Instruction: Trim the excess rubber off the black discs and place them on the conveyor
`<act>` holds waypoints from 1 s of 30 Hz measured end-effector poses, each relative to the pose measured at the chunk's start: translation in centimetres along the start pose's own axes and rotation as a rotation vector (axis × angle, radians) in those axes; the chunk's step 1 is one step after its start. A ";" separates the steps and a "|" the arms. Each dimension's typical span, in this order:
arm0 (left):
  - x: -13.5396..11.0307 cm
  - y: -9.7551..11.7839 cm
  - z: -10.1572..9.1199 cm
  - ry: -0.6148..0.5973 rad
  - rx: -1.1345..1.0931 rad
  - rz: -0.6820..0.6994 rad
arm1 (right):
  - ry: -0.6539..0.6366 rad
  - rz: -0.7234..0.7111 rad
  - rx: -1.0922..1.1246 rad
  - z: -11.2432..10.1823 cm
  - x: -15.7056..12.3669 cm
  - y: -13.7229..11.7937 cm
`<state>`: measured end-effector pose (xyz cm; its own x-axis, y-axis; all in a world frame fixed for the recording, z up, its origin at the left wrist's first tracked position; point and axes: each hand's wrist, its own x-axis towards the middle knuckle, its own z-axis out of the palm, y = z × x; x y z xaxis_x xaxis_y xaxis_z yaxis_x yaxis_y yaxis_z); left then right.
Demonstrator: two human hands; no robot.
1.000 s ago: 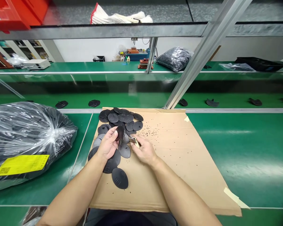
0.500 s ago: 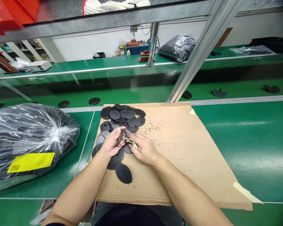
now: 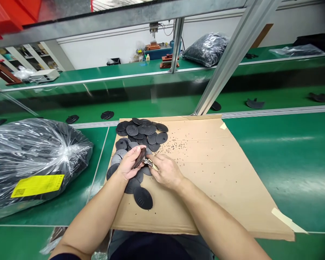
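Observation:
Between the fingers of my left hand (image 3: 130, 164) is a dark oval disc (image 3: 140, 158), tilted up on its edge. My right hand (image 3: 166, 170) is closed around a pair of cutting pliers (image 3: 151, 164) with pale handles. The metal jaws of the pliers are at the right side of the held disc; whether they bite on it I cannot tell. Under and beyond both hands lies a heap of black oval discs (image 3: 144, 130), some with raised marks. A single disc (image 3: 143, 198) lies nearest to me on the cardboard sheet (image 3: 206, 202).
Small black bits (image 3: 176, 144) are scattered over the cardboard. A big clear bag (image 3: 38, 155) with a yellow label sits at the left on the green bench (image 3: 287, 155). A slanted metal post (image 3: 224, 61) rises behind. More black parts (image 3: 107, 115) lie on the belt beyond.
The view has shifted slightly. My left hand still grips the disc, which is turned a little, and the pliers stay beside it in my right hand.

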<state>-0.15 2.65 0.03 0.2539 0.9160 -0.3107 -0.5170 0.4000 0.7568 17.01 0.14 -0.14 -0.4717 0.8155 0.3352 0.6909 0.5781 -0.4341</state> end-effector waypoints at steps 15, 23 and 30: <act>0.0 -0.1 -0.1 -0.011 0.000 -0.002 | -0.017 0.013 -0.061 0.2 0.0 -0.1; 0.2 -0.4 0.1 0.037 0.021 0.060 | -0.117 0.065 -0.127 -0.6 0.2 -0.7; 0.2 -0.4 0.5 0.119 0.077 0.074 | -0.204 0.133 -0.193 -0.5 0.1 -0.7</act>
<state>0.57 2.64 -0.03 0.1159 0.9420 -0.3150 -0.4650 0.3317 0.8208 16.79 -0.17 0.65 -0.4570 0.8834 0.1034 0.8359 0.4663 -0.2895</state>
